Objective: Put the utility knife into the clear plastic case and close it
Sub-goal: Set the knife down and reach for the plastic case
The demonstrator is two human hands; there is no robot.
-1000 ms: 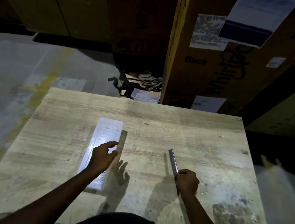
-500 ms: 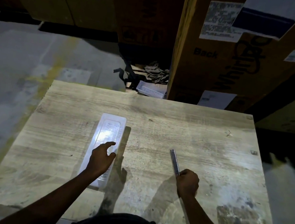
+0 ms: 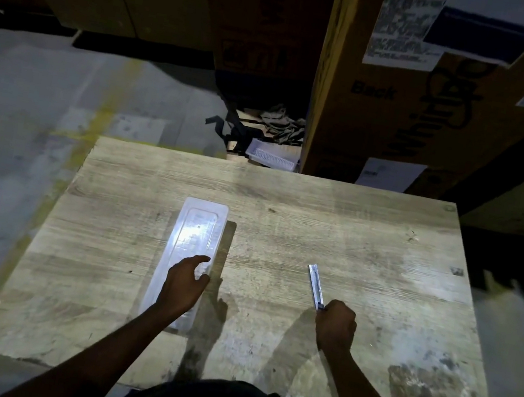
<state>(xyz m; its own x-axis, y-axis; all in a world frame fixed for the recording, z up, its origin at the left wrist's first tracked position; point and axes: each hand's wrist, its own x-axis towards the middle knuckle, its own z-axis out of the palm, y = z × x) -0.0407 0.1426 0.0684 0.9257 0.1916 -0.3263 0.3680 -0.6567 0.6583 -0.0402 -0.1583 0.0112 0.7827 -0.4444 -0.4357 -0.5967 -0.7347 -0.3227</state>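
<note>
A long clear plastic case [image 3: 196, 236] lies flat on the wooden table [image 3: 319, 221], left of centre, its long side pointing away from me. My left hand [image 3: 184, 284] rests on the case's near half, fingers spread over the lid. A slim metallic utility knife [image 3: 315, 285] lies to the right, pointing away. My right hand [image 3: 335, 325] is closed around the knife's near end, low on the table; the handle is hidden in my fist.
Large cardboard boxes [image 3: 409, 94] stand just beyond the table's far edge. A small white ribbed tray [image 3: 271, 157] and dark straps lie on the floor behind the table. Grey concrete floor with a yellow stripe [image 3: 104, 116] lies to the left.
Both hands stay in the same places on the case and the knife. The view has tilted slightly, so the table sits lower in the frame.
</note>
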